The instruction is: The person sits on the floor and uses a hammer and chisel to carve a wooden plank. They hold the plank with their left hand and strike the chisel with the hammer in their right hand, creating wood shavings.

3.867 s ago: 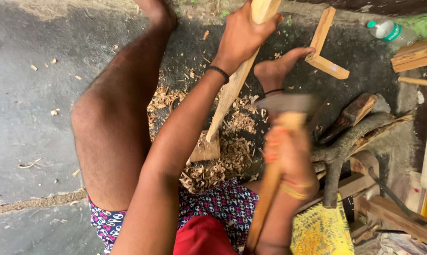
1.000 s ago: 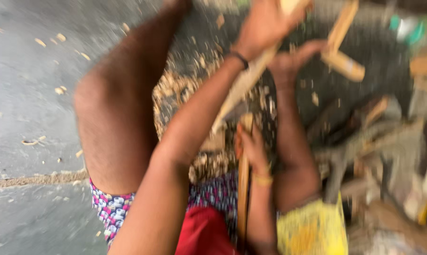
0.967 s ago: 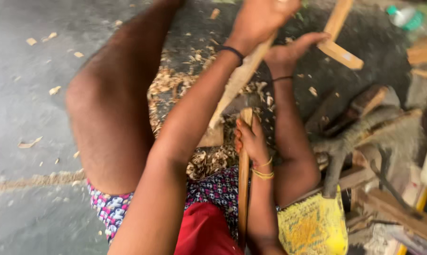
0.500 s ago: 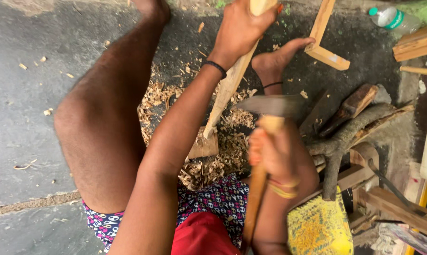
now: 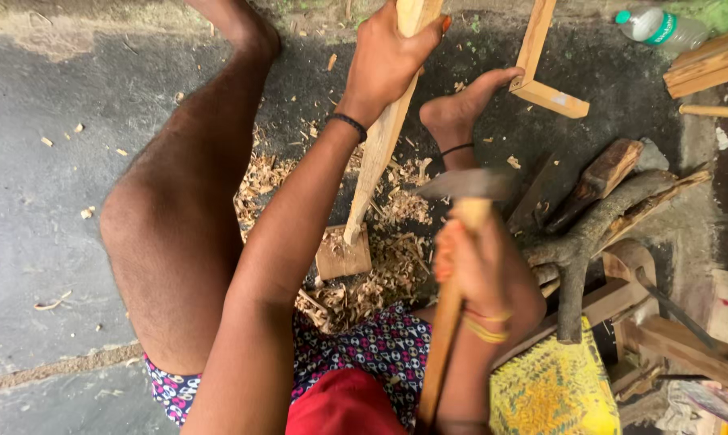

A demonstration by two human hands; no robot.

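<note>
On wood block (image 5: 344,256) | left hand (image 5: 388,60) grip clasps stick (image 5: 378,149) upright | right hand (image 5: 477,270) grip clenches adze (image 5: 452,322) beside it

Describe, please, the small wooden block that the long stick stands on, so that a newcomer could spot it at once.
Start at the heap of wood shavings on the dark ground between the person's bare legs. The left hand grips a pale long stick that slants down into that heap; its lower end rests on the wooden block. Unlike the thin curled chips around it, the block is squarish, flat-topped and solid.
</note>
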